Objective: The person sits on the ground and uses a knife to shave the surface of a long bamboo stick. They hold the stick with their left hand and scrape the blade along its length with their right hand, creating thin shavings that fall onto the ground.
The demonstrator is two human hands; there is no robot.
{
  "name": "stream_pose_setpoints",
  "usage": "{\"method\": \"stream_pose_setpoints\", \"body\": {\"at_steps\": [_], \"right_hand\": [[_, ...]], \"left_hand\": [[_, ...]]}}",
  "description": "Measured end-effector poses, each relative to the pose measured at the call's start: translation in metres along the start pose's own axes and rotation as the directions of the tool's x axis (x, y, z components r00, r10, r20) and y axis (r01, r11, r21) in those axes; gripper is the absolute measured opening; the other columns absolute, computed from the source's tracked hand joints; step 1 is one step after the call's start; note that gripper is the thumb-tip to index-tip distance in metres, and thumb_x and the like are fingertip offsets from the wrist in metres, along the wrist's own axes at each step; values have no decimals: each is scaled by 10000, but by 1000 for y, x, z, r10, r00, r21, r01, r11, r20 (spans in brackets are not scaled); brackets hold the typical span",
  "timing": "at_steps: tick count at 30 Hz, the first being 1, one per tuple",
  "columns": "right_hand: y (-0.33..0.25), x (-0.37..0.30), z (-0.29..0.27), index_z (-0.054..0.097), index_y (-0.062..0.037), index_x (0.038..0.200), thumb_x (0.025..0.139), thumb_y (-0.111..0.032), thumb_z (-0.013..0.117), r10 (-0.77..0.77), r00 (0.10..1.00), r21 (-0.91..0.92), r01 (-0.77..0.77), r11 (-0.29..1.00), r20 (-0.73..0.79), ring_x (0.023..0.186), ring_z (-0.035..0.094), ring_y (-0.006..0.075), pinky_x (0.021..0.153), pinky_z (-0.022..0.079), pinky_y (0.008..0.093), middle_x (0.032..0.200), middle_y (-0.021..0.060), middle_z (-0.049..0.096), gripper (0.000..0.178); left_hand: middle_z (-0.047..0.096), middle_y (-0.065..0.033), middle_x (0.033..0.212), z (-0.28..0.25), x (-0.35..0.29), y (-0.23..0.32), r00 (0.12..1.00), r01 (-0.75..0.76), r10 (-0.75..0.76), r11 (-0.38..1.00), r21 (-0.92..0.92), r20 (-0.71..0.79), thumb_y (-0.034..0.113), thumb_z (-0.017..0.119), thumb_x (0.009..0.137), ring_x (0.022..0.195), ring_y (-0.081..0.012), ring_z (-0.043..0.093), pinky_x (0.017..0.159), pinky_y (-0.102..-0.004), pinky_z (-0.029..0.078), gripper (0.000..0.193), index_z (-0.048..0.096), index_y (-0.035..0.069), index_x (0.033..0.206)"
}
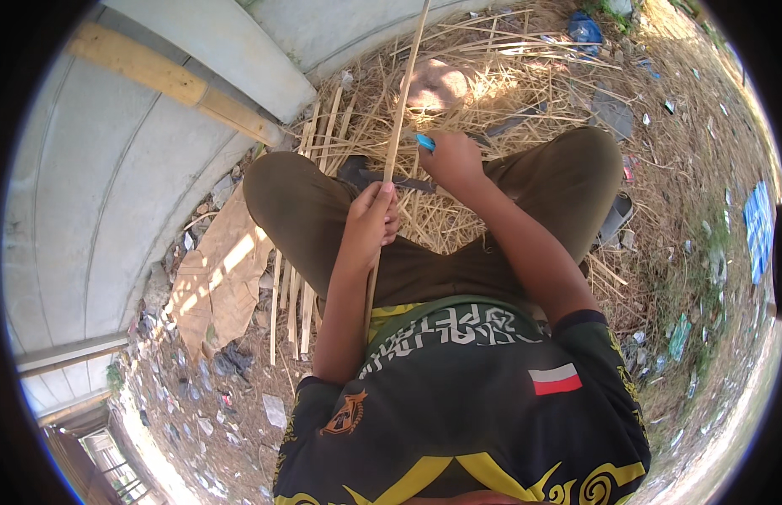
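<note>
A long, thin bamboo strip (399, 118) runs upright in front of me, from the top of the head view down past my left forearm. My left hand (374, 217) is closed round it, the thumb lying along the strip. Just to the right of the strip, my right hand (455, 162) is closed in a fist on a small blue-handled tool (425, 142). Its blue end points toward the strip. The rest of that tool is hidden by my fingers, so its exact kind does not show.
Shavings and thin bamboo slivers (500, 67) cover the ground between and beyond my bent legs. Cut strips (291, 307) lie by my left leg, beside flattened brown cardboard (214, 269). A pale panelled wall (96, 194) with a bamboo pole (147, 69) stands at left; litter dots the ground at right.
</note>
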State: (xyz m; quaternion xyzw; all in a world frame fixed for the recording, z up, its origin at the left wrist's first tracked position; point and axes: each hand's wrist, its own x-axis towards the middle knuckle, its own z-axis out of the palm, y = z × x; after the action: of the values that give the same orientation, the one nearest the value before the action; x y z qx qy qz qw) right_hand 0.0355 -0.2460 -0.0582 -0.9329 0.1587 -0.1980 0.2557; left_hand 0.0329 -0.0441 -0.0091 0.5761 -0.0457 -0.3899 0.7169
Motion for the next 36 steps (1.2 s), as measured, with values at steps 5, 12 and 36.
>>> {"method": "stream_pose_setpoints", "body": {"at_steps": [5,12,36], "right_hand": [[-1,0,-6,625,-57,740,839,-198,646,-45,999,128,45,991,-3,588,640,380,562,516,479,607,171,610,173],[-13,-12,2,636,-84,803,783,-249,713,-260,964,21,259,966,52,624,677,354,564,534,458,667,137,657,182],[-2,2,14,679,-81,761,806,-142,630,-203,964,-172,232,957,173,643,713,302,555,557,420,716,130,697,91]], "left_hand": [[309,51,623,-3,2,5,997,58,-53,995,-82,57,320,436,1062,446,-36,256,368,-201,187,281,436,122,863],[301,50,621,-3,6,0,996,81,-80,995,-51,38,313,429,1058,437,-39,242,362,-209,176,268,423,125,868],[292,51,606,5,5,-21,990,79,-69,994,79,-123,333,426,1073,434,-43,256,365,-213,197,300,435,127,854]]}}
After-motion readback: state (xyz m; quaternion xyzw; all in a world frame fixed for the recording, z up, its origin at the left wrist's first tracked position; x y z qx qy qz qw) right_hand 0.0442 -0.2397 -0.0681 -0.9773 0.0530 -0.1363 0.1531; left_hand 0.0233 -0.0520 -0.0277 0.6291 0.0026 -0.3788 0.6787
